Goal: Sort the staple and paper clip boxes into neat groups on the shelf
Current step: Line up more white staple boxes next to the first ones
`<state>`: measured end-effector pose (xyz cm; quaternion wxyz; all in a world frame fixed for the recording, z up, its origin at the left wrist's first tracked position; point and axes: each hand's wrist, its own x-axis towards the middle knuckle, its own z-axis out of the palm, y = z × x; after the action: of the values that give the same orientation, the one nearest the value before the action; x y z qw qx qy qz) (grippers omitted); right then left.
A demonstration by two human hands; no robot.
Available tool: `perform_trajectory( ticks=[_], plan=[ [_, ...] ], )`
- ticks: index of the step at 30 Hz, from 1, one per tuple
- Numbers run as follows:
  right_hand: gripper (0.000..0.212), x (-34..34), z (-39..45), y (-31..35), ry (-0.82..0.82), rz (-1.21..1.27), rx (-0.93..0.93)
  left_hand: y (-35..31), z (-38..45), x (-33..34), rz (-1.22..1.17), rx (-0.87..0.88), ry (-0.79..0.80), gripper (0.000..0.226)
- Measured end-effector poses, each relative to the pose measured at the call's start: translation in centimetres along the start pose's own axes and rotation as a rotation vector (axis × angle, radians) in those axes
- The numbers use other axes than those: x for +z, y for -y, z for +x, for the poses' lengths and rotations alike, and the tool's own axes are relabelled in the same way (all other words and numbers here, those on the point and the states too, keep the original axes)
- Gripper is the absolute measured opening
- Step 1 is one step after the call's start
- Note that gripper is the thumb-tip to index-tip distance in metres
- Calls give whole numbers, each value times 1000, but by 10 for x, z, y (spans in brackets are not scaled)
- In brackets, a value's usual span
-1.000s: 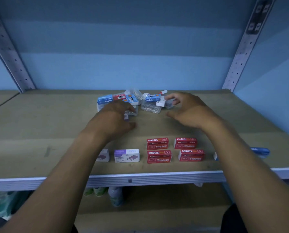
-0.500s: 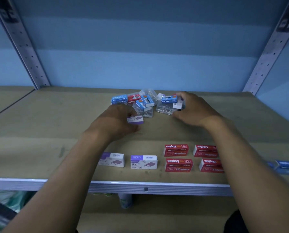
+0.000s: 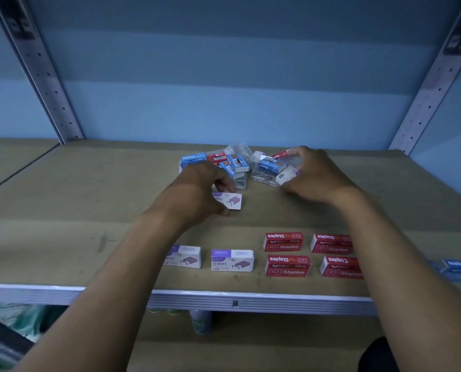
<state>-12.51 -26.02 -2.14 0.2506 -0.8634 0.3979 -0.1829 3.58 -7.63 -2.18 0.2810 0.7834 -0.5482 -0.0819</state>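
- White-and-purple staple box (image 3: 228,201) sits in the left hand (image 3: 197,196), pinched between thumb and fingers, held just above or at the shelf (image 3: 63,189) surface, in front of the mixed pile (image 3: 237,165). Can't tell if it touches the board.
- Its long axis runs roughly left-right, printed face up, same way as the two matching white-and-purple boxes (image 3: 209,259) lined up near the front edge.
- Key relation: those two matching boxes lie toward the person and slightly down-left of the held box, partly under the left forearm. Judgement: the box needs to travel back toward the front edge, no rotation, to land beside them.
- Left hand is the nearer one to that group; the right is well apart from it.
- Right hand (image 3: 312,175) is at the right side of the pile, fingers curled around another small white box (image 3: 287,175) at the pile's edge, resting on a clear paper clip box (image 3: 265,177).
- Red staple boxes (image 3: 308,253) form a two-by-two block right of the white pair; a blue box (image 3: 458,268) lies at far right.
- Pile still holds blue, red and clear boxes, so sorting looks roughly midway.
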Motion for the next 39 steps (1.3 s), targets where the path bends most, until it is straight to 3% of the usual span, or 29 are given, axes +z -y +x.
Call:
perform_trajectory(
  ticks=[3,7,15,25,34,39],
  plan=[
    [67,-4,-5,0,14,15,35,1,0,1,-56,12,13,39],
    [43,-16,-15,1,26,25,23,1,-1,2,-73,19,25,37],
    [33,-29,-34,-1,62,55,23,-5,-3,4,-142,40,50,31],
    [34,-29,-50,0,172,131,-124,-10,-6,11,-171,89,51,29],
    [45,-22,-52,5,248,106,-93,-14,-8,9,-174,92,35,24],
    [37,-21,-52,6,233,96,-91,-14,-10,9,-174,79,22,19]
  ],
)
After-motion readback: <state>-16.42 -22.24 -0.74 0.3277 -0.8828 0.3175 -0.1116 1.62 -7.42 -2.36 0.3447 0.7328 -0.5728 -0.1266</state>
